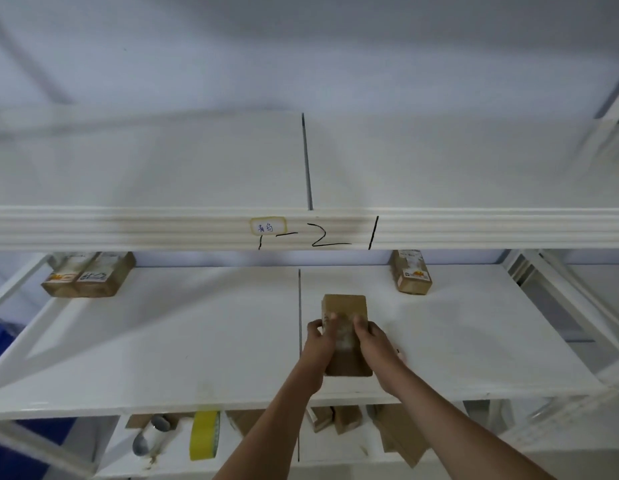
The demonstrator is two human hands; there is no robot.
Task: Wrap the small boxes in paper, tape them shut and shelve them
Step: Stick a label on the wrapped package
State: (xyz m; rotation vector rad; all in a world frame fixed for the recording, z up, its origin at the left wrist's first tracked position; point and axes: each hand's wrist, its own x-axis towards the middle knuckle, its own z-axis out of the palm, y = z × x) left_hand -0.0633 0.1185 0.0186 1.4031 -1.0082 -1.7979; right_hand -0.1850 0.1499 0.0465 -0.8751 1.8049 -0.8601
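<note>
I see both hands gripping the wrapped box (344, 308) on the shelf (169, 341): left hand (320, 344), right hand (372, 344), fingers curled over its top.

Light: bright, even, diffuse | Shadows: soft, under the upper shelf (128, 230) rail | Blur: slight softness throughout | Distortion: wide-angle bending at edges

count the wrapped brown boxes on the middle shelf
4. Two sit side by side at the back left, one at the back right, and one near the front centre, held by both hands. The shelf beam above may hide others.
</note>
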